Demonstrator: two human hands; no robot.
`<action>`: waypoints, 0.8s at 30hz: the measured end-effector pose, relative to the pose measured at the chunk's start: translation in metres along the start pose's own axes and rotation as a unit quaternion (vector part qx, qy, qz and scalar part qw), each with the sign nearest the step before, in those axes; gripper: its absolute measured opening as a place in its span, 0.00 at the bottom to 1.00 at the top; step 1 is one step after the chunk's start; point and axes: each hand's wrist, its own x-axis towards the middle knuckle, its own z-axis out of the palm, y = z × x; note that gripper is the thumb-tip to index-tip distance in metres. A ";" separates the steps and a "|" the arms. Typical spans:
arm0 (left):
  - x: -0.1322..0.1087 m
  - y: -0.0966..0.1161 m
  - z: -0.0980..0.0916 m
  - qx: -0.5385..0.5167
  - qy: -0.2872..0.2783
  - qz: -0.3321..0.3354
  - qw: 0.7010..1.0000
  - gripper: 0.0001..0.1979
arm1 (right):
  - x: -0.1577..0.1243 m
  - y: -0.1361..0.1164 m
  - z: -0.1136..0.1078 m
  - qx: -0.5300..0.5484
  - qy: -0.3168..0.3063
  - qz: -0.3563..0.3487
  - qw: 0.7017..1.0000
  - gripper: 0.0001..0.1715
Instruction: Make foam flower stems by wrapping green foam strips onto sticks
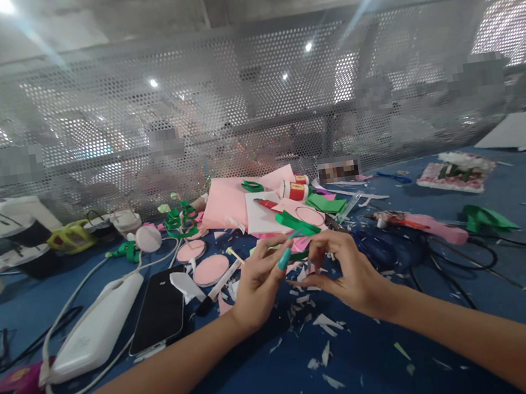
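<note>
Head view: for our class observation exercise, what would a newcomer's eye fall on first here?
Probably the left hand, with its long turquoise thumbnail, close to the right hand at the centre, over a blue table. Just above them in the picture are a bright green strip and, farther back, a large pink sheet. At left, a rounded white device lies beside a flat black one.

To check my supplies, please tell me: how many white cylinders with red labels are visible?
2: the front cylinder, right of the large pink sheet, and the rear cylinder, just behind the first, partly covered. Others may be hidden.
</note>
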 end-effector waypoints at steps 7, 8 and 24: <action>0.000 0.000 0.002 -0.018 -0.002 0.009 1.000 0.14 | 0.005 -0.002 -0.006 -0.044 -0.092 0.003 0.995 0.17; 0.001 0.000 0.003 -0.019 -0.001 0.010 1.000 0.14 | 0.005 -0.004 -0.006 -0.034 -0.103 0.012 0.994 0.19; -0.011 -0.005 0.000 0.116 0.045 -0.015 0.992 0.21 | 0.009 -0.001 -0.015 -0.072 -0.197 -0.012 0.978 0.16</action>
